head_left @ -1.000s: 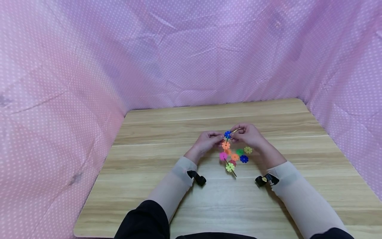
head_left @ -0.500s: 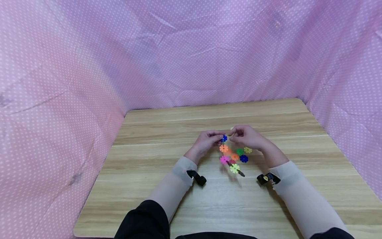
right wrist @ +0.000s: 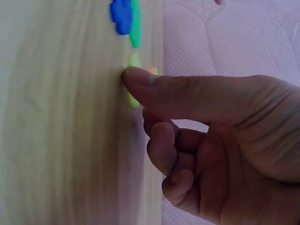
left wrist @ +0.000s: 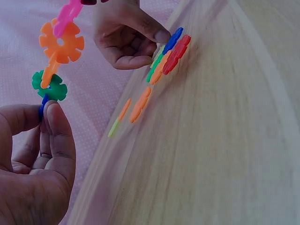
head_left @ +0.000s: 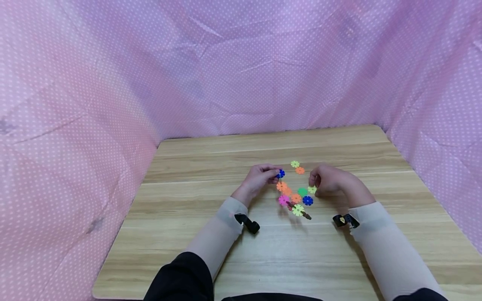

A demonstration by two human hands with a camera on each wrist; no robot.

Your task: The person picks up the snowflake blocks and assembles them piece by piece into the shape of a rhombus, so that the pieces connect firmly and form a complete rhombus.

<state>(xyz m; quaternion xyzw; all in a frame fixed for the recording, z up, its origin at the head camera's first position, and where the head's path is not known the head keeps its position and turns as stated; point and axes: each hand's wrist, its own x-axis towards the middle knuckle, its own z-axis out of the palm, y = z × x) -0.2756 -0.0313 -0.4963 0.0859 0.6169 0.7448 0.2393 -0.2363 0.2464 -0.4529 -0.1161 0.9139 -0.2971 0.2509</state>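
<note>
Between its thumb and fingers my left hand (head_left: 259,179) pinches a blue flower-shaped plastic disc (left wrist: 43,106), the end of a chain of interlocked discs. A green disc (left wrist: 55,88), orange discs (left wrist: 61,41) and a pink disc (left wrist: 69,18) follow along it. In the head view the chain hangs toward the person, with a yellow-green disc (head_left: 298,210) and a brown disc (head_left: 307,216) at the lower end. My right hand (head_left: 331,180) is down at the table with thumb and finger at a loose yellow-green disc (right wrist: 134,101); the thumb partly covers it.
Loose blue (head_left: 308,200), green (head_left: 303,192), orange (head_left: 296,198) and red discs (left wrist: 177,54) lie close together on the wooden table (head_left: 211,167). Farther back sit a yellow-green disc (head_left: 295,164) and an orange disc (head_left: 300,170). A pink dotted cloth (head_left: 241,83) surrounds the table.
My right hand has left the chain's blue end and moved right and toward the person, to the yellow-green disc. The chain's lower end has swung right while my left hand keeps hold.
</note>
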